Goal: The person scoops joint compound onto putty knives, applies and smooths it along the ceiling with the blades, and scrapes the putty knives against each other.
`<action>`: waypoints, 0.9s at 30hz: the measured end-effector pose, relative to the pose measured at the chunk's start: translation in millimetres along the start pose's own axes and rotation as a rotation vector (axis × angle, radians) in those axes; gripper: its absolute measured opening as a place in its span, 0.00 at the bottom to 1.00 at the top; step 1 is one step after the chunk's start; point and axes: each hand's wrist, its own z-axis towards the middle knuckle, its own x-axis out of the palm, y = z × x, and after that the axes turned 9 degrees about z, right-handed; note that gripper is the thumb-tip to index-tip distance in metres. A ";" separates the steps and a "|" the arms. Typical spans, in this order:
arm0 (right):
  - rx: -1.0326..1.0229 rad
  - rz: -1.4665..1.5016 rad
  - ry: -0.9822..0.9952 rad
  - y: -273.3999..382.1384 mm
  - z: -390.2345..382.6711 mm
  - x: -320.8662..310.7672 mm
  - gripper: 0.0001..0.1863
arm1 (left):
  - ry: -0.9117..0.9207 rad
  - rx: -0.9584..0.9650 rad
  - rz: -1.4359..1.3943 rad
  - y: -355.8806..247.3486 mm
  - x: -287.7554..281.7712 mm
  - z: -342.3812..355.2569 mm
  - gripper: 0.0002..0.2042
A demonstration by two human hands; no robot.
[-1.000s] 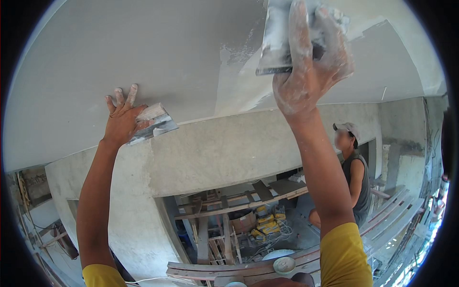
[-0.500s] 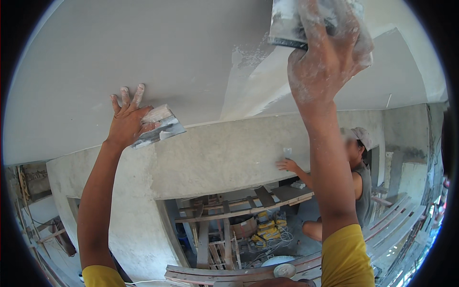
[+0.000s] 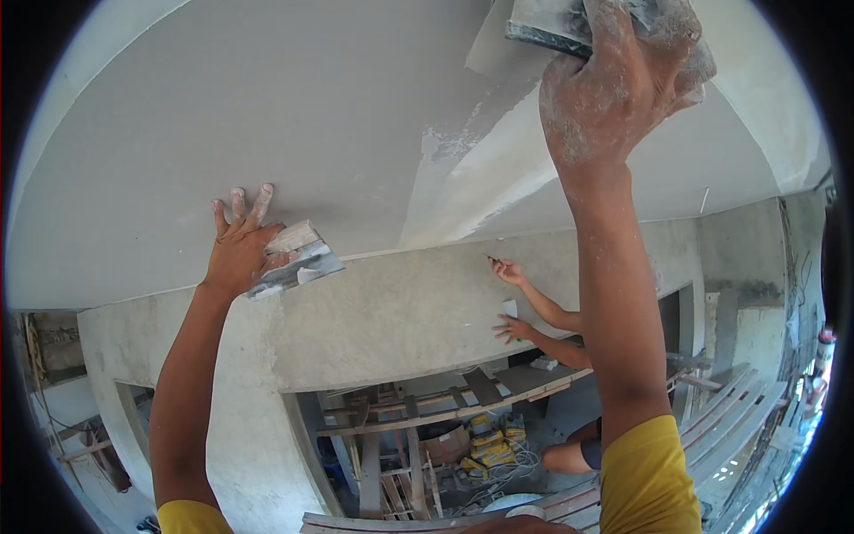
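Note:
My left hand (image 3: 233,258) rests its outstretched, powdery fingertips on the grey ceiling (image 3: 294,116). Between its thumb and palm is a wide putty knife (image 3: 307,264), its blade smeared with white putty. Higher up, my dusty right hand (image 3: 614,102) grips another broad putty knife (image 3: 544,20) at the ceiling, partly cut off by the picture's upper edge. A pale putty strip (image 3: 503,156) runs diagonally beside the right wrist, with a ragged, speckled edge on its left.
A co-worker's two hands (image 3: 513,328) are at the concrete wall (image 3: 382,298); my right arm hides the head. Below the wall, an opening shows plank scaffolding (image 3: 445,412), yellow bags (image 3: 489,449) and coiled cable. Slatted planks (image 3: 729,423) stand at right.
The view has tilted upward a little. My right hand has moved its knife farther along the ceiling; my left stays put. The co-worker's second hand has come up, holding something small and dark.

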 end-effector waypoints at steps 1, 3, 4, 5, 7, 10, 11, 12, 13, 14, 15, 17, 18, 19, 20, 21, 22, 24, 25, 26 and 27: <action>-0.138 -0.033 -0.154 -3.5 5.6 8.6 0.24 | -0.007 0.001 -0.003 -0.3 -0.3 -0.1 0.28; 0.134 0.112 0.171 21.7 -35.0 -21.0 0.34 | -0.008 0.004 -0.006 -0.9 -1.5 1.3 0.28; 0.134 0.047 0.214 28.2 -54.4 -24.9 0.32 | -0.006 0.007 -0.006 -0.6 -3.4 -0.2 0.28; 0.139 -0.011 0.254 36.4 -70.6 -28.3 0.31 | 0.002 0.000 -0.005 2.4 -5.1 -4.3 0.28; 0.180 0.033 0.302 48.6 -91.8 -49.2 0.31 | -0.022 0.023 -0.010 5.1 -8.0 -7.5 0.29; 0.218 0.117 0.216 38.2 -65.4 -44.5 0.30 | 0.055 0.014 -0.021 -0.7 -15.9 -5.2 0.29; 0.214 0.158 0.088 30.5 -40.7 -42.2 0.30 | 0.056 0.016 -0.022 -0.8 -16.5 -5.6 0.29; 0.216 0.156 0.095 22.5 -18.0 -43.9 0.30 | 0.030 0.017 -0.021 0.1 -15.2 -6.9 0.29; 0.151 0.111 0.156 12.5 5.8 -47.0 0.32 | 0.003 0.015 -0.018 -0.1 -15.5 -8.3 0.28; 0.081 0.061 0.219 4.9 19.3 -48.3 0.35 | 0.006 0.022 -0.022 -3.2 -15.6 -6.6 0.28; 0.084 0.060 0.227 0.7 23.3 -41.8 0.35 | -0.009 0.019 -0.018 -4.8 -17.0 -5.7 0.29; -0.015 0.111 0.055 -3.3 25.7 -27.6 0.24 | -0.016 0.017 -0.014 -7.4 -18.0 -5.7 0.29; -0.046 -0.006 0.137 10.0 24.3 -34.0 0.24 | -0.010 0.007 -0.013 -3.5 -16.8 -10.1 0.29; -0.043 -0.003 0.139 14.7 17.2 -40.4 0.24 | -0.016 0.004 -0.017 -3.2 -16.2 -10.2 0.29; 0.060 0.046 0.242 19.9 2.2 -45.5 0.31 | -0.012 0.002 -0.017 -2.3 -13.8 -11.1 0.29; 0.163 0.092 0.348 24.0 -14.2 -47.6 0.38 | -0.023 0.014 -0.026 -1.6 -8.1 -10.5 0.29; 0.125 0.117 0.301 22.4 -20.2 -46.3 0.40 | -0.042 0.028 -0.028 -2.2 -11.5 -9.6 0.29; 0.135 0.100 0.319 28.4 -34.2 -50.0 0.40 | -0.041 0.033 -0.019 -2.0 -14.5 -8.9 0.29; 0.144 0.088 0.341 33.8 -43.3 -50.7 0.40 | -0.036 0.034 -0.014 -1.3 -13.0 -9.4 0.29; 0.153 0.077 0.361 38.7 -52.5 -50.5 0.40 | -0.031 0.033 -0.012 -0.6 -11.2 -10.2 0.29; 0.156 0.078 0.365 42.4 -62.4 -49.9 0.40 | -0.062 0.030 0.032 -0.9 -8.9 -9.8 0.29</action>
